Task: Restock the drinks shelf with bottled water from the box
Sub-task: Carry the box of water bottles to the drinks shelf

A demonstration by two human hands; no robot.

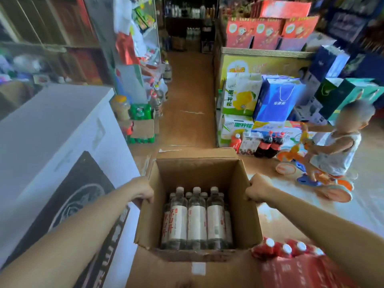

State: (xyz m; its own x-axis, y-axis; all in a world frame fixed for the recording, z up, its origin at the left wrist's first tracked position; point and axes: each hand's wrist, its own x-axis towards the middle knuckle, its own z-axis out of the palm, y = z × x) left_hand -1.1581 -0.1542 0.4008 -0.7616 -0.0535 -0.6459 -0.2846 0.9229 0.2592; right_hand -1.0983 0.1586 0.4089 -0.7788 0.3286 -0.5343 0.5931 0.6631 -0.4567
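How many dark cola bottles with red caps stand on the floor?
2. Both cola bottles stand side by side on the floor at the foot of the stacked cartons on the right: one, the other touching its right side. More may be hidden behind.

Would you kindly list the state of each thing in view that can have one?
cardboard box: open, flaps up, held at both side walls.
water bottles: upright in the box, capped, still packed.
left hand: grips the box's left wall.
right hand: grips the box's right wall.
cola bottles: upright on the floor, capped.
red-capped bottles: capped, wrapped as a pack.
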